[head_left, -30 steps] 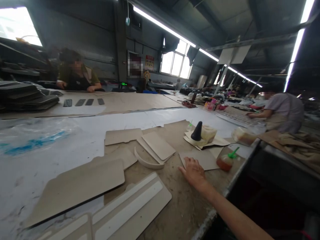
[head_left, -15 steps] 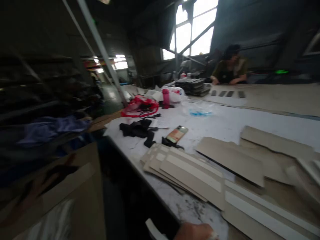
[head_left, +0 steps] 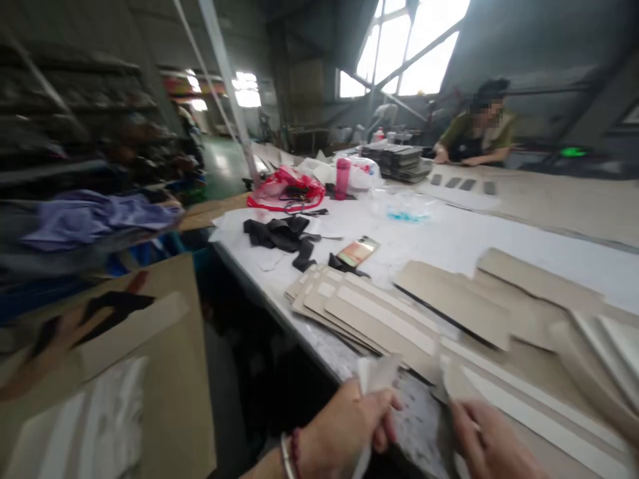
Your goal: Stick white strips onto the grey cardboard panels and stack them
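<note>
My left hand [head_left: 344, 416], with bracelets at its wrist, is closed on a whitish paper-like strip [head_left: 377, 374] at the table's near edge. Part of that strip hangs below the fingers. To its right, my right hand [head_left: 494, 436] is closed on the edge of a thin beige piece [head_left: 458, 380], whose upper end sticks up past the fingers. Just beyond both hands lies a fanned stack of beige panels [head_left: 379, 319] bearing white strips. Another white-striped beige panel [head_left: 539, 406] lies beside my right hand.
More beige panels [head_left: 454, 303] lie to the right. Behind the stack are a phone [head_left: 358, 251], black fabric strips [head_left: 279, 233], a red plastic bag [head_left: 284, 189] and a pink bottle [head_left: 342, 178]. A person [head_left: 479, 130] sits at the far table. A cardboard box [head_left: 184, 359] stands lower left.
Both hands are now in view, the left holding the whitish strip higher and the right on the beige piece. Earlier only one blurred hand showed at the bottom edge. The camera view has shifted slightly.
</note>
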Demonstrator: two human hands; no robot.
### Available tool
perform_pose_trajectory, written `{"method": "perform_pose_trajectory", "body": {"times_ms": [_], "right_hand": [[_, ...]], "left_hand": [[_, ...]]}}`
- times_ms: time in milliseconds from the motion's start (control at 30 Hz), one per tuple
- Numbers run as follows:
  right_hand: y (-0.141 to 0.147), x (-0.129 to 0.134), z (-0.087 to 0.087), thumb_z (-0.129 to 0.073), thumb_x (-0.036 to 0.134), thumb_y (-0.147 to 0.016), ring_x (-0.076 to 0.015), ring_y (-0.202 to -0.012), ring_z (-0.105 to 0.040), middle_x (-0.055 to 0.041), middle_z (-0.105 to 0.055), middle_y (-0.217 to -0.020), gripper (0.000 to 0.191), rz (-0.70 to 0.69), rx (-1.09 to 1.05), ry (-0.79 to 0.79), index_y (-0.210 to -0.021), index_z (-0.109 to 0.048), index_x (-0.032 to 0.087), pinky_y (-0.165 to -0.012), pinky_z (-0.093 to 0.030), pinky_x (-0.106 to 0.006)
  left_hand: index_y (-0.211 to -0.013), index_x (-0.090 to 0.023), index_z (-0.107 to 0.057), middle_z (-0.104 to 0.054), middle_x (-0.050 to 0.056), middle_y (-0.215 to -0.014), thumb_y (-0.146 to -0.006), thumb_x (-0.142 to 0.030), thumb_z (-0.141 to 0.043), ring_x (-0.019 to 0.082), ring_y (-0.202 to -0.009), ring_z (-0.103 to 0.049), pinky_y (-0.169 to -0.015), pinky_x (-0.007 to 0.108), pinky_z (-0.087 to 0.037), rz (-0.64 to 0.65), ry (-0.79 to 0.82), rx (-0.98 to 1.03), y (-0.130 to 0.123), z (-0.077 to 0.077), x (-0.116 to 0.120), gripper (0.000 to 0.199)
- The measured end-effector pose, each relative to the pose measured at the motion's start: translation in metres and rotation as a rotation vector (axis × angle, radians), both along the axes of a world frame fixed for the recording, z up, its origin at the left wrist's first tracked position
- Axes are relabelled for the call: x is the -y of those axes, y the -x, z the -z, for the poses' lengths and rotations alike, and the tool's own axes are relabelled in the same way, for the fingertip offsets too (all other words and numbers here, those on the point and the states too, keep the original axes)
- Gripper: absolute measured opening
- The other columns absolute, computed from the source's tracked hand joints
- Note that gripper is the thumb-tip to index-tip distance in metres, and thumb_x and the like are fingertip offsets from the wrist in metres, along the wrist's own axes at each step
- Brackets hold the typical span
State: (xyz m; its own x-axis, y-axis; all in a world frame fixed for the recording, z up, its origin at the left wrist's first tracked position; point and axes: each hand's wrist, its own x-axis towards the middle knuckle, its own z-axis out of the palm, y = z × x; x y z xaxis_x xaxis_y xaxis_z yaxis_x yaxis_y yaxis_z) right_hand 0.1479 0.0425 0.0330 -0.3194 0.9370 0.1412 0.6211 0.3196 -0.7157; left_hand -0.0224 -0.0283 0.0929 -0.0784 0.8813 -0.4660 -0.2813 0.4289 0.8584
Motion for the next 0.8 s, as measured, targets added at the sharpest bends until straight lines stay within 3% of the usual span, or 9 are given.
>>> {"method": "perform_pose_trajectory", "body": {"times_ms": [67, 133, 233, 400, 500, 667, 800], "right_hand": [[-0.006, 0.007, -0.013, -0.048, 0.053, -0.082, -0.0209, -0.072, -0.062, -0.0049, -0.066, -0.089, 0.030, 0.053, 0.022, 0.095, -0.092, -0.061, 0.028, -0.063, -0.049, -0.032], [0.001, 0.012, -0.027, -0.046, 0.055, -0.081, -0.0222, -0.072, -0.063, -0.0051, -0.067, -0.086, 0.033, 0.023, -0.052, 0.238, -0.090, -0.062, 0.027, -0.061, -0.048, -0.031], [0.021, 0.018, -0.043, -0.051, 0.051, -0.081, -0.0200, -0.072, -0.063, -0.0043, -0.066, -0.078, 0.032, -0.067, -0.328, 0.470, -0.086, -0.062, 0.022, -0.062, -0.048, -0.028], [0.033, 0.028, -0.044, -0.061, 0.054, -0.073, -0.0144, -0.033, -0.051, 0.0109, -0.039, -0.040, 0.035, -0.061, -0.896, 0.880, -0.074, -0.047, 0.022, -0.036, -0.039, -0.023], [0.025, 0.032, -0.035, -0.061, 0.057, -0.073, -0.0114, -0.030, -0.047, 0.0107, -0.040, -0.037, 0.039, 0.013, -0.958, 0.871, -0.070, -0.045, 0.021, -0.034, -0.034, -0.020], [0.005, 0.041, -0.024, -0.057, 0.056, -0.077, -0.0065, -0.031, -0.038, 0.0089, -0.042, -0.038, 0.039, 0.105, -0.864, 0.774, -0.070, -0.048, 0.018, -0.036, -0.030, -0.018], [-0.019, 0.042, -0.024, -0.063, 0.051, -0.074, -0.0093, -0.049, -0.050, 0.0042, -0.053, -0.052, 0.037, 0.394, -0.708, 0.524, -0.063, -0.051, 0.017, -0.049, -0.040, -0.019]], "left_hand": [[-0.089, -0.014, -0.054, -0.053, -0.002, -0.060, -0.081, -0.041, -0.046, 0.007, -0.047, -0.042, -0.049, 0.021, -0.032, 0.003, -0.018, 0.075, 0.005, 0.003, -0.002, 0.029], [-0.093, -0.013, -0.054, -0.056, 0.000, -0.064, -0.082, -0.041, -0.048, 0.007, -0.049, -0.044, -0.050, 0.021, -0.033, 0.034, -0.021, 0.138, 0.006, 0.005, -0.004, 0.031], [-0.086, -0.012, -0.057, -0.054, -0.001, -0.058, -0.081, -0.042, -0.052, 0.006, -0.045, -0.043, -0.048, 0.020, -0.032, 0.091, -0.014, 0.186, 0.001, 0.002, -0.008, 0.031], [-0.067, -0.012, -0.058, -0.052, -0.001, -0.047, -0.075, -0.050, -0.058, 0.006, -0.042, -0.044, -0.045, 0.019, -0.032, 0.185, 0.085, 0.189, -0.017, -0.006, -0.011, 0.039], [-0.067, -0.011, -0.060, -0.055, 0.001, -0.047, -0.075, -0.055, -0.056, 0.008, -0.043, -0.048, -0.047, 0.020, -0.035, 0.283, 0.100, 0.169, -0.025, -0.001, -0.012, 0.045], [-0.069, -0.012, -0.061, -0.056, 0.001, -0.047, -0.073, -0.061, -0.056, 0.010, -0.043, -0.050, -0.048, 0.021, -0.036, 0.414, 0.099, 0.106, -0.035, 0.012, -0.015, 0.049], [-0.064, -0.011, -0.063, -0.054, 0.001, -0.049, -0.078, -0.062, -0.047, 0.008, -0.045, -0.047, -0.046, 0.020, -0.033, 0.603, 0.080, -0.071, -0.038, 0.018, -0.016, 0.055]]}}
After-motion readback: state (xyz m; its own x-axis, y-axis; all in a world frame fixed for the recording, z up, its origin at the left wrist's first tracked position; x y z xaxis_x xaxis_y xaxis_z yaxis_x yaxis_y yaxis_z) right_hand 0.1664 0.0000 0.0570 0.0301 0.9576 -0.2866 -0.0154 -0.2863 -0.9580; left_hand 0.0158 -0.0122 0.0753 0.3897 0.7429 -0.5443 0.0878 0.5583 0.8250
